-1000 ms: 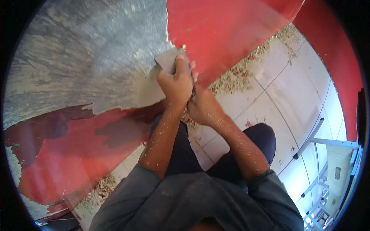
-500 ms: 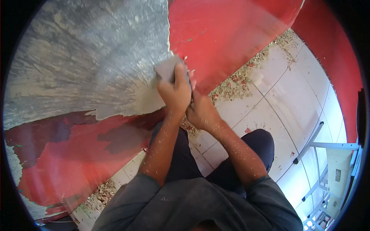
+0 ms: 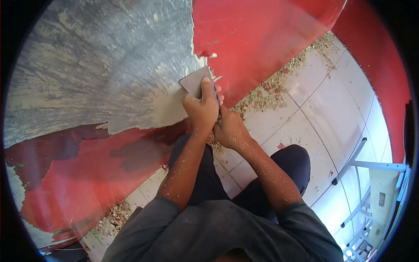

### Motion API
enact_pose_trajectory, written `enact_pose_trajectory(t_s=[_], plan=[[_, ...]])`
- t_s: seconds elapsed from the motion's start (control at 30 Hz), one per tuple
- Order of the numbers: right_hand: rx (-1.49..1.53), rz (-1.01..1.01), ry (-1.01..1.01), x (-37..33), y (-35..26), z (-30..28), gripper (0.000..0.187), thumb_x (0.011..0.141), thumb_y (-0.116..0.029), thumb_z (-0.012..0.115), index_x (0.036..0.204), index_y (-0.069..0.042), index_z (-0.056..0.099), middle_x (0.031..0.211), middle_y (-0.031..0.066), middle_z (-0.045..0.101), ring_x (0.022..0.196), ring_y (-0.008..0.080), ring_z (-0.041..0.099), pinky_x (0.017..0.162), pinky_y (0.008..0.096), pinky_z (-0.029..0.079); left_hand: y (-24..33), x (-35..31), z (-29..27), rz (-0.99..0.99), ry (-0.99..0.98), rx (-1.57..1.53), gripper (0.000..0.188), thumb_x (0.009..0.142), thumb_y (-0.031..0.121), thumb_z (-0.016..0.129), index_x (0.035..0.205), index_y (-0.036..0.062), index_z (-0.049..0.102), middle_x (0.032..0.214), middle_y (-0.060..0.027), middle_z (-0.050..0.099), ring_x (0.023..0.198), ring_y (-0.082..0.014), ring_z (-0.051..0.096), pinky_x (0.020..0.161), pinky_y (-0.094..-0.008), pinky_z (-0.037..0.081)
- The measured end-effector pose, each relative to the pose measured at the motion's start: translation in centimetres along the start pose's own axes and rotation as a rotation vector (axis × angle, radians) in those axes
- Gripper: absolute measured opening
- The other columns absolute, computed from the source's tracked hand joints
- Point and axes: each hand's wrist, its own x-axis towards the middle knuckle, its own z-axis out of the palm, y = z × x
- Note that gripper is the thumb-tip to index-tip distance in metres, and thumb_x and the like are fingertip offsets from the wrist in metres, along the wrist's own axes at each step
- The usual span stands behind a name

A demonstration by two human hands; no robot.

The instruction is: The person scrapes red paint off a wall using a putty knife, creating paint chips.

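Observation:
A wide, flat grey scraper (image 3: 194, 82) lies against the wall where bare grey surface (image 3: 109, 70) meets red paint (image 3: 257, 39). My left hand (image 3: 203, 108) is closed round the blade, its thumb pressed on the near face and its fingertips showing past the far edge. Just below and to the right, my right hand (image 3: 230, 129) is closed round the scraper's handle, which is mostly hidden. Small pale curls of loosened coating stick out along the ragged red edge beside the blade.
Chips and flakes (image 3: 266, 96) lie along the foot of the wall on white floor tiles (image 3: 318, 118). More red paint (image 3: 96, 183) with dark patches covers the lower left. At the right stands a metal-framed object (image 3: 377, 166) with a leg reaching across the floor.
Both hands and the scraper have shifted slightly to the right and toward me. The blade is sharper now, and a peeled bit of coating shows above it at the red edge.

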Motion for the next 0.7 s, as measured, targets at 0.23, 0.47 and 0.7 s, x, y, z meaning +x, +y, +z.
enact_pose_trajectory(t_s=[0.23, 0.47, 0.7], plan=[[0.001, 0.062, -0.030, 0.0, -2.0, -1.0, 0.023, 0.073, -0.005, 0.052, 0.092, 0.009, 0.049, 0.076, 0.0319, 0.057, 0.077, 0.0472, 0.056, 0.070, 0.0501, 0.045, 1.1, 0.0, -0.3, 0.002, -0.049, -0.064, 0.023, 0.089, 0.018, 0.051, 0.086, -0.0038, 0.057, 0.068, -0.0102, 0.060, 0.048, -0.0151, 0.055, 0.042, -0.0273, 0.044], [0.044, 0.048, -0.031, 0.4, -2.8, -1.3, 0.026, 0.075, -0.005, 0.052, 0.097, 0.009, 0.048, 0.083, 0.0329, 0.057, 0.081, 0.0478, 0.056, 0.072, 0.0505, 0.045, 3.0, 0.2, 0.3, 0.009, -0.056, -0.075, 0.024, 0.090, 0.018, 0.051, 0.086, -0.0049, 0.056, 0.068, -0.0104, 0.060, 0.049, -0.0148, 0.056, 0.042, -0.0264, 0.045], [0.102, 0.005, 0.007, 2.8, -5.7, -3.1, 0.026, 0.076, -0.007, 0.053, 0.097, 0.008, 0.049, 0.085, 0.0321, 0.057, 0.082, 0.0477, 0.056, 0.071, 0.0486, 0.046, 7.1, 1.0, 1.3, 0.145, -0.022, -0.073, 0.028, 0.089, 0.019, 0.051, 0.077, -0.0051, 0.057, 0.062, -0.0086, 0.059, 0.045, -0.0132, 0.053, 0.040, -0.0263, 0.041]])
